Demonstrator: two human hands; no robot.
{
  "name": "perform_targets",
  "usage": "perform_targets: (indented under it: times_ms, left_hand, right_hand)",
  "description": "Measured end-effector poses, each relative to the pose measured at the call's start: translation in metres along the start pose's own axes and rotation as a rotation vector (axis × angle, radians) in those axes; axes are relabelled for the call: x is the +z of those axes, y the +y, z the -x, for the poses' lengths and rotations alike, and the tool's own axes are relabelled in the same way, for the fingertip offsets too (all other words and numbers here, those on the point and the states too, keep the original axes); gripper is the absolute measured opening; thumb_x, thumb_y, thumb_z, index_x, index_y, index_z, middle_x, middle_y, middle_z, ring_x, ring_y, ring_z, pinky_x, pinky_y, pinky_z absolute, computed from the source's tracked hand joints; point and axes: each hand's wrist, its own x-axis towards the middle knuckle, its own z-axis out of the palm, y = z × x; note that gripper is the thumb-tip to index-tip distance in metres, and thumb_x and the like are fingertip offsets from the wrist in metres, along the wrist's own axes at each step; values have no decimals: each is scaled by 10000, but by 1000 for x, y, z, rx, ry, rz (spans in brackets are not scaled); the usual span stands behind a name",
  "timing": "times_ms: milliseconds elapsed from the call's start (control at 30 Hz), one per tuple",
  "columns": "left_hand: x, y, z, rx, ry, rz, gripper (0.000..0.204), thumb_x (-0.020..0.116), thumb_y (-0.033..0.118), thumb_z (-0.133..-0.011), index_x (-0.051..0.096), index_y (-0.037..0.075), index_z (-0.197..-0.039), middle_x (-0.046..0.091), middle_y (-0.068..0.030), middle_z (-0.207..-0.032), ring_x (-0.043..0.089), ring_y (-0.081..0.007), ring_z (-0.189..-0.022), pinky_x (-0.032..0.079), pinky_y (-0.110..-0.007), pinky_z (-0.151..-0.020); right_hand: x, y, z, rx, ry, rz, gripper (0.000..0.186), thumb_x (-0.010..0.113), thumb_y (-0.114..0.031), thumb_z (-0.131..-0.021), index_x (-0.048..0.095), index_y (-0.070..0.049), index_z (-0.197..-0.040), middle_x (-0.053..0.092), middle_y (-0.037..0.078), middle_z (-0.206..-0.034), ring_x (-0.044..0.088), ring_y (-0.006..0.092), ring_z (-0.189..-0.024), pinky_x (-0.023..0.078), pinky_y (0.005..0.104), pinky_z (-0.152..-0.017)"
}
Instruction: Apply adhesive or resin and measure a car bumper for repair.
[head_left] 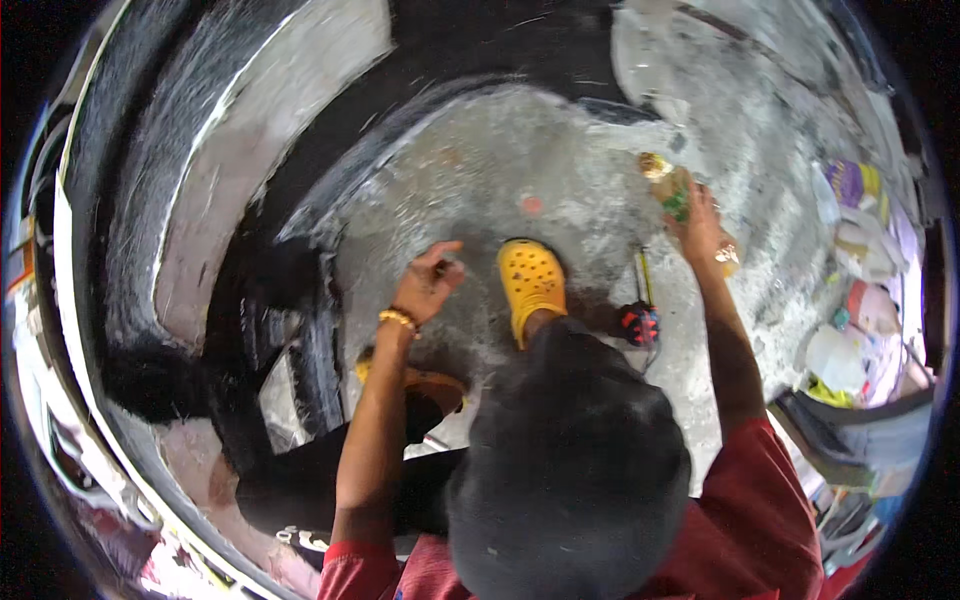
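My right hand [698, 228] reaches out to the right, its fingers wrapped round a small see-through bottle [672, 190] with a green patch and a yellowish end. A shiny, yellowish bit shows by that wrist; what it is I cannot make out. My left hand [432, 280], with a beaded bracelet at the wrist, hovers left of my yellow clog [530, 280]. Its forefinger sticks out apart from the thumb, and nothing shows between them. Below my right hand, a red and black tape measure [640, 323] lies on the floor with a yellow strip out.
Grey, stained concrete floor [450, 170] spreads around my feet. Large dark curved forms and a pale band [240, 160] stand at the left. Bags and packets [865, 290] line the right edge. A dark rounded shape [570, 460] hides the area before my chest.
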Motion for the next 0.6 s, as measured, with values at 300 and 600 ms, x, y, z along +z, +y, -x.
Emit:
perform_targets:
  times_ms: [300, 600]
  left_hand:
    - [-4, 6, -17, 21, -21, 58, 357, 592, 33, -953, 569, 38, -1309, 650, -6, -890, 649, -107, -834, 529, -268, -739]
    - [-42, 41, -4, 4, 74, -66, 365, 566, 36, -953, 576, 33, -1318, 637, 3, -831, 580, -83, -717, 488, -246, -658]
  right_hand:
    - [-34, -14, 11, -1, -73, -108, 828, 794, -155, -806, 386, -186, -1525, 475, 214, -1422, 533, 401, -1234, 462, 488, -1014]
    - [12, -48, 141, 220, 41, -454, 460, 753, -249, -888, 565, 13, -1216, 586, 230, -1100, 563, 411, -1041, 466, 483, -894]
